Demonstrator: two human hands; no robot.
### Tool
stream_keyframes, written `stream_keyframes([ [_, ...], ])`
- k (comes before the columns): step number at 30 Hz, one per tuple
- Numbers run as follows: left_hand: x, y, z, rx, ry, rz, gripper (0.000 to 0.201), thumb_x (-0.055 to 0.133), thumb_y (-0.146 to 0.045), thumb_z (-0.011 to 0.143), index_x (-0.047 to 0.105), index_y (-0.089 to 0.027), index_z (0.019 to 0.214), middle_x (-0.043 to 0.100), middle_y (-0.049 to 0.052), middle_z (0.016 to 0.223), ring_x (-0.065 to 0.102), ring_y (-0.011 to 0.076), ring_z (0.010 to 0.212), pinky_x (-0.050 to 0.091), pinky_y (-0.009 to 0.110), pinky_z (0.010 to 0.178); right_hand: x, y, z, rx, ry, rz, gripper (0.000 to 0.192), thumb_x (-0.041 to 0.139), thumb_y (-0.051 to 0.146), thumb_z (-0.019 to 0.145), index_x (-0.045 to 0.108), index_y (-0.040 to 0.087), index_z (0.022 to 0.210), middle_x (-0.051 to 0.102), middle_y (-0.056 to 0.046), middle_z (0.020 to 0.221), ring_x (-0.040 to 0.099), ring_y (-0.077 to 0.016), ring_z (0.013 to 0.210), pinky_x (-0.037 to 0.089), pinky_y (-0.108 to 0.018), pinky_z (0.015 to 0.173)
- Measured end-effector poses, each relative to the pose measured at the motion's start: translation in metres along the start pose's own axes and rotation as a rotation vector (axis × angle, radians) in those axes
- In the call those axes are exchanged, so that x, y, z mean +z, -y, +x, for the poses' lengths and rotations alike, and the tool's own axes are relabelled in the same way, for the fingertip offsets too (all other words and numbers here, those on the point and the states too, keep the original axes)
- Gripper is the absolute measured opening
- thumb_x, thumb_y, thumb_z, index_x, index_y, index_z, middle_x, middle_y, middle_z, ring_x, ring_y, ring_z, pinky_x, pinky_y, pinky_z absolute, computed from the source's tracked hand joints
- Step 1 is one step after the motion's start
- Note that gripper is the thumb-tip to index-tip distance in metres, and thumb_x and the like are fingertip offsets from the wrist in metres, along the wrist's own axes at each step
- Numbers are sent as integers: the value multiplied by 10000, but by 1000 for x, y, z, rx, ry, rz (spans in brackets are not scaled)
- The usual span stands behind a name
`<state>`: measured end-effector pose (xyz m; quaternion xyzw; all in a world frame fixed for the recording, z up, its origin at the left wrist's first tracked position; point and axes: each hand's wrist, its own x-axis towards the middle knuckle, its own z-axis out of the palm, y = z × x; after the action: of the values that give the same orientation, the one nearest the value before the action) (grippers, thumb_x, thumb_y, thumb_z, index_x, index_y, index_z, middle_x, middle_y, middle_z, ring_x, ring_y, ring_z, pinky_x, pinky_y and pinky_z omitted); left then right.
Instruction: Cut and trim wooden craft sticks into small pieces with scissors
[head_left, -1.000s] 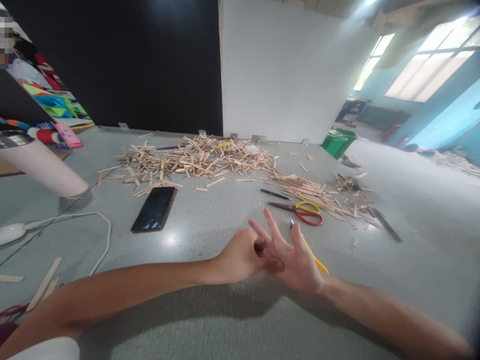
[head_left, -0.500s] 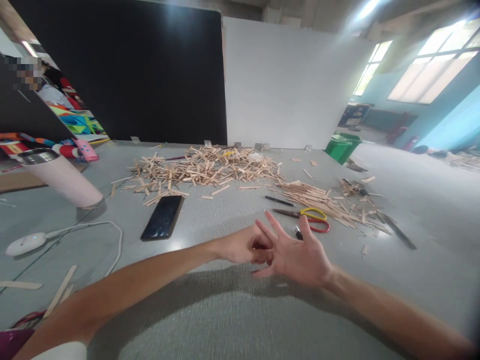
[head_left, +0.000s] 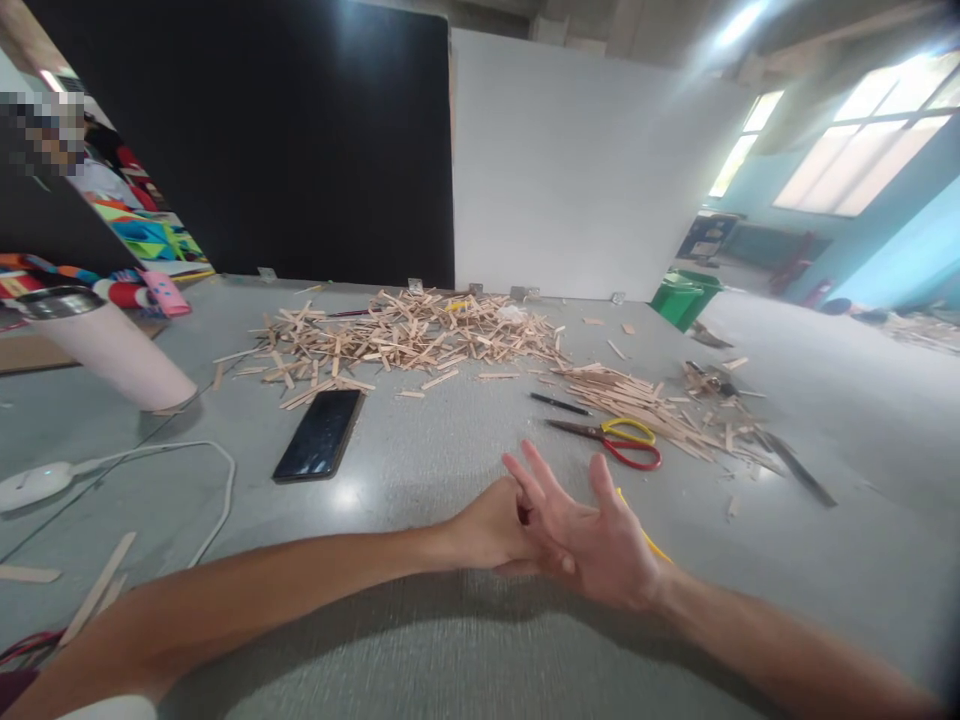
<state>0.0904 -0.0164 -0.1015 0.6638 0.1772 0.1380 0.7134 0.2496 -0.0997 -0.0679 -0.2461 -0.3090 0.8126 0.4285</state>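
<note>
My left hand (head_left: 491,525) is closed like a fist against my right hand, seeming to grip one or more of its fingers. The exact hold is partly hidden. Palm turned up, my right hand (head_left: 607,555) has its thumb and other visible fingers spread, and I see nothing held in it. Behind its wrist shows part of a thin yellow item (head_left: 654,545), mostly covered. Scissors (head_left: 600,432) with one yellow and one red handle lie just beyond the right hand. A dark pen (head_left: 560,404) rests beside their blades.
Behind are a heap of wooden sticks (head_left: 405,335) and a flatter pile (head_left: 637,400). A phone (head_left: 319,437), a pink tumbler (head_left: 124,355) and a white cable (head_left: 217,450) lie leftward. Black (head_left: 300,140) and white (head_left: 562,160) panels stand at the back. Someone is at far left.
Both hands have moved slightly lower in view, still joined. A yellow item now shows behind the right wrist, and the small dark object near the right thumb is no longer visible.
</note>
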Motion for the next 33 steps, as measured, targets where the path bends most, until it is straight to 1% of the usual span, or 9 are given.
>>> stream_keyframes([
  [3, -11, -15, 0, -25, 128, 5, 519, 951, -591, 710, 668, -156, 716, 606, -17, 628, 490, 92, 517, 325, 223, 473, 2, 4, 0, -40, 15, -22, 787, 279, 974, 914, 520, 579, 1551, -30, 170, 1849, 629, -203, 1028, 513, -599, 1086],
  [5, -22, -28, -1, -49, 218, 12, 489, 921, -590, 770, 697, -155, 755, 597, -20, 597, 494, 97, 486, 349, 223, 462, 5, 6, 0, -67, 48, -19, 770, 325, 971, 911, 499, 591, 1557, -1, 194, 1845, 505, -286, 1368, 505, -608, 1085],
  [8, -38, -45, -2, -68, 325, 37, 451, 883, -584, 841, 744, -157, 807, 649, 8, 650, 575, 117, 559, 422, 219, 515, 8, 9, 0, -83, 92, 1, 776, 319, 981, 902, 486, 605, 1559, 62, 183, 1843, 397, -338, 1502, 503, -615, 1061],
  [13, -47, -54, -3, -76, 437, 64, 459, 848, -606, 884, 792, -156, 810, 694, 37, 716, 589, 124, 616, 479, 238, 592, 5, 12, -2, -32, 67, 59, 862, 313, 1039, 828, 461, 613, 1563, 137, 123, 1840, 539, -385, 1382, 458, -671, 1071],
  [20, -25, -30, -3, -40, 204, -58, 530, 868, -644, 835, 738, -133, 778, 601, -4, 649, 506, 93, 569, 344, 215, 506, 8, 22, -7, -42, 52, 43, 907, 412, 1030, 816, 434, 572, 1598, 176, 81, 1834, 432, -378, 1490, 443, -726, 1097],
  [23, -14, -22, -1, -64, 107, -96, 496, 949, -579, 747, 717, -141, 779, 610, -13, 653, 506, 91, 550, 302, 216, 475, 10, 21, -8, -27, 38, 70, 922, 396, 1031, 822, 430, 557, 1611, 176, 71, 1838, 632, -277, 1167, 433, -728, 1115],
  [27, -1, -12, 2, -71, -10, -100, 538, 1002, -548, 650, 641, -158, 732, 544, -62, 620, 405, 63, 512, 261, 219, 462, 7, 14, -6, -3, -20, 71, 954, 282, 1043, 829, 381, 555, 1643, 153, 60, 1852, 587, -151, 777, 478, -679, 1104],
  [30, -1, -11, 3, -54, -15, -75, 532, 990, -558, 667, 642, -159, 723, 565, -51, 632, 472, 81, 546, 294, 221, 475, 6, 11, -4, -12, -44, 5, 922, 254, 1035, 840, 394, 580, 1629, 93, 95, 1859, 619, -190, 865, 516, -638, 1079],
  [33, -11, -18, 4, -53, 91, -50, 491, 981, -547, 703, 697, -149, 743, 613, -28, 630, 528, 93, 543, 331, 219, 481, 9, 11, -3, -72, -11, -68, 829, 346, 1021, 845, 513, 606, 1543, -21, 197, 1843, 601, -245, 1135, 493, -630, 1110],
])
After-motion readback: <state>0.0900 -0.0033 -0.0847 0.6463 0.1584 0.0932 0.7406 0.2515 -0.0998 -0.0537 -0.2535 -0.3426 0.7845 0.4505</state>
